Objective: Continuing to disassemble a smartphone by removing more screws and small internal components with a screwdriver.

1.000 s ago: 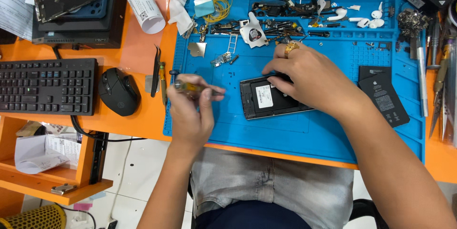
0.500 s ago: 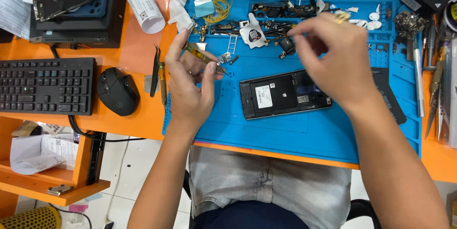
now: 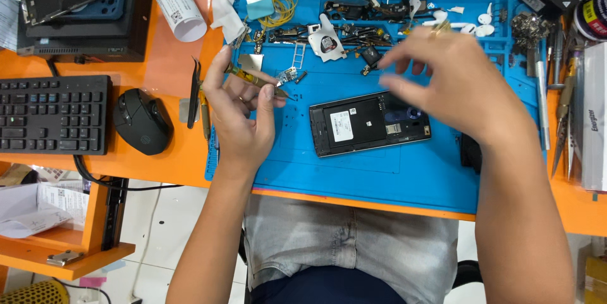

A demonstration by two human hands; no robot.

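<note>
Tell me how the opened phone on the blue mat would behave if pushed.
The opened phone looks flat and stiff, so it would probably slide, not roll. The blue mat seems rubbery and may resist sliding. Its exposed inside is likely fragile.

Single head view, looking straight down, close over blue mat [image 3: 379, 171]

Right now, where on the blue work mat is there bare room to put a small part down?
The near strip of the blue silicone work mat, between the opened black phone and the mat's front edge, is bare. So is the small patch between the left hand and the phone. The mat's far edge is crowded with small loose metal parts, under the right hand.
</note>
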